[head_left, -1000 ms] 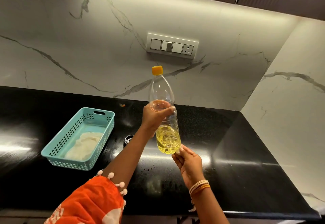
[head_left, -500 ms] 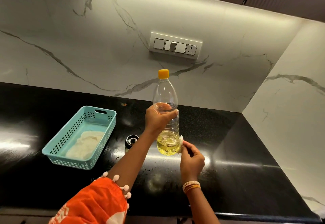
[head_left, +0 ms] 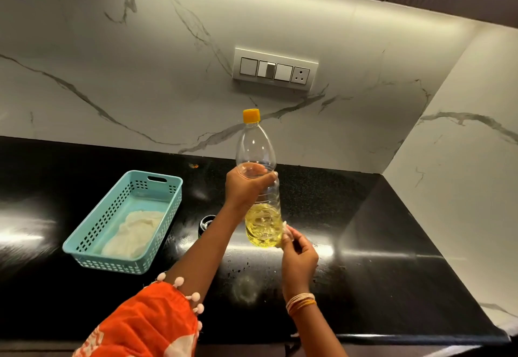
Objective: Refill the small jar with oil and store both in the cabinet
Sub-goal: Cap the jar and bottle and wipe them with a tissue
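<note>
Black glossy desk (head_left: 392, 258) w/ white marble wall behind, switch panel (head_left: 275, 69) above. My left grip (head_left: 245, 188) wraps the clear oil bottle (head_left: 262, 188) at mid-body, fingers curled round it, holding it upright above the desk; yellow cap (head_left: 251, 115) on, oil fills only the bottom part. Vs 1 s ago, bottle sits a bit further from the panel, still upright, same grasp. My right grip (head_left: 298, 250) differs most: 1 s ago its palm was flat & open under the bottle base; now it's beside the base on the right, fingers narrow, pinching smth small & white against the bottle's lower edge. Can't tell what. Small jar (head_left: 207, 223) stands on the desk just left of my left forearm, partly hidden by it, as before. Teal basket (head_left: 123, 219) w/ white cloth (head_left: 134, 233) inside hasn't moved, well left of the bottle.
</note>
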`<state>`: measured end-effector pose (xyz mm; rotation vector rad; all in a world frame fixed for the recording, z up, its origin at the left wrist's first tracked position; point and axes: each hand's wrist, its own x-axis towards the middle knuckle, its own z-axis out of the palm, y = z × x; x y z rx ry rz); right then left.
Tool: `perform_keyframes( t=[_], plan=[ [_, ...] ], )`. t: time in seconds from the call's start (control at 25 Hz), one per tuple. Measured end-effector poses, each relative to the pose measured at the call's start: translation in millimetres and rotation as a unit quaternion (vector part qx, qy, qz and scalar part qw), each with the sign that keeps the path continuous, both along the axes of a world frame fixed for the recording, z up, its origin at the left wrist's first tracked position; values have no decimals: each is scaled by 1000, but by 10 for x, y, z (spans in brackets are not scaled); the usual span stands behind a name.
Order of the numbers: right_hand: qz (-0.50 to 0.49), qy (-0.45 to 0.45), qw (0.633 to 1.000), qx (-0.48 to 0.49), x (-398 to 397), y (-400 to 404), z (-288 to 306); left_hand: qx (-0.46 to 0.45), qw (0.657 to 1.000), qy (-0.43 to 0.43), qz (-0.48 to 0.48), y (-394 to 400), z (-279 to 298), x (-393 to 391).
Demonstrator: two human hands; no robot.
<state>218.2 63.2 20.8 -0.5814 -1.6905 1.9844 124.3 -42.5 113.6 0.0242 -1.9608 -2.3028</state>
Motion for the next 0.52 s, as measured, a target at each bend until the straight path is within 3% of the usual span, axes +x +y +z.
perform_keyframes(
  t=[0.08, 0.24, 0.4, 0.52],
  plan=[
    [92, -22, 992, -89, -164, 154, 51, 19, 999, 0, -51, -26, 36, 28],
    [273, -62, 928, -246, -308, 289, 196, 55, 988, -27, -140, -94, 136, 58],
    [312, -57, 836, -447, -280, 143, 201, 94, 979, -23, -181, -104, 229, 75],
    [308, -73, 781, -538, -188, -64, 174, 84, 981, 4, -175, -92, 267, 77]
  ],
)
